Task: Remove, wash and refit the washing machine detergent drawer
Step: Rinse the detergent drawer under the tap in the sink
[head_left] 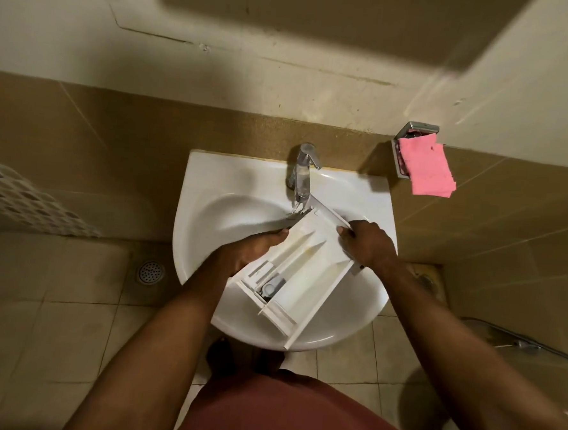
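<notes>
The white detergent drawer (309, 269) is held slanted over the white sink (216, 210), its front panel up by the tap and its rear end over the sink's near rim. My left hand (250, 249) grips the drawer's left side wall. My right hand (367, 243) grips the right side near the front panel. A thin stream of water falls from the chrome tap (303, 172) onto the drawer's upper left corner. Yellowish residue marks the compartments, and a grey siphon cap sits in the rear left compartment.
A pink cloth (428, 170) hangs from a chrome holder on the tiled wall at the right. A white perforated basket (21, 198) stands at the left. A floor drain (151, 271) lies left of the sink. A hose runs along the floor at the right.
</notes>
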